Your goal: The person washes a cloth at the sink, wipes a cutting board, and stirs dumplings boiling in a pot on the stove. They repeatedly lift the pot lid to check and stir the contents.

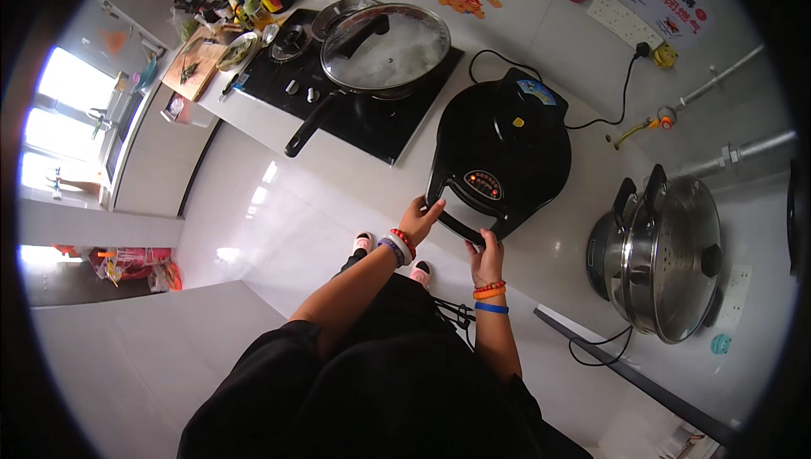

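A round black electric baking pan (500,142) stands on the white countertop, its lid down and red lights glowing on its control panel (483,185). Both hands are at the front handle (461,224) of this appliance. My left hand (421,219) grips the handle's left end, thumb on top. At its right end, my right hand (488,257) has fingers around the bar. Left of the appliance, a frying pan (310,123) sits on the black gas hob (361,126). Its glass lid (405,47) is fogged, and whatever is inside cannot be made out.
A tall stainless steamer (671,262) stands on the counter at right. The black power cord (624,101) runs to a wall socket strip (624,19). Beyond the hob are a wooden cutting board (196,63), a dish of greens (237,52) and crowded seasoning bottles (253,0).
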Demonstrator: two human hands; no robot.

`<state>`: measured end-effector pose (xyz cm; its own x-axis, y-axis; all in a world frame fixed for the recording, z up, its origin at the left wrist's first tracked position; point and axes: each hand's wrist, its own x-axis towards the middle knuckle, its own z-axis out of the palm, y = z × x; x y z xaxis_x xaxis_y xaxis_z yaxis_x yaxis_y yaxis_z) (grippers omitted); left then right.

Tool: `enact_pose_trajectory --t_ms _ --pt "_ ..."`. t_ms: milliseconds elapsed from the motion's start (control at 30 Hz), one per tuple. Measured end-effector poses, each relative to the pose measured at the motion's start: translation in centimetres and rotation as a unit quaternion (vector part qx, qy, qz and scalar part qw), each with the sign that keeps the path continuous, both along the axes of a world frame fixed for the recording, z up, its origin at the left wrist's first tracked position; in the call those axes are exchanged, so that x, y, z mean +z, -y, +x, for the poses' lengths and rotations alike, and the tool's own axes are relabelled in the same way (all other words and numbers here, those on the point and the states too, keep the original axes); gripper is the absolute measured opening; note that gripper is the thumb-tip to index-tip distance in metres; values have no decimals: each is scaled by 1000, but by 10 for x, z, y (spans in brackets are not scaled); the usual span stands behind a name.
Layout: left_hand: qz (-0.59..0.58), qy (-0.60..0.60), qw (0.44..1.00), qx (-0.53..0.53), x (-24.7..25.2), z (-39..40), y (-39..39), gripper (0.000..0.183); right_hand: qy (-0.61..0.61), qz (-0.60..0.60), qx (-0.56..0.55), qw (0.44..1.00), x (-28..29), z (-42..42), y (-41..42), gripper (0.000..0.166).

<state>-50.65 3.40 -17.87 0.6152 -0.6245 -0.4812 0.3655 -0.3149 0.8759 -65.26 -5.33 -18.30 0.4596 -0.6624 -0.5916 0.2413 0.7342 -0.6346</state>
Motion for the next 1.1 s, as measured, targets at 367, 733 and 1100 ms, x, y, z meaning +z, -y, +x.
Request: enact_pose_trajectory --t_ms 367,733,1100 --pt "-24 35 999 -17 -9 -24 -4 53 -15 12 -44 999 -10 -21 3 20" --pt "13 2 997 -82 -7 -17 2 65 -21 16 -100 995 -12 -20 -6 19" --pt "-13 68 993 -90 -27 -19 -5 63 -48 0 -106 993 -8 -25 -7 29"
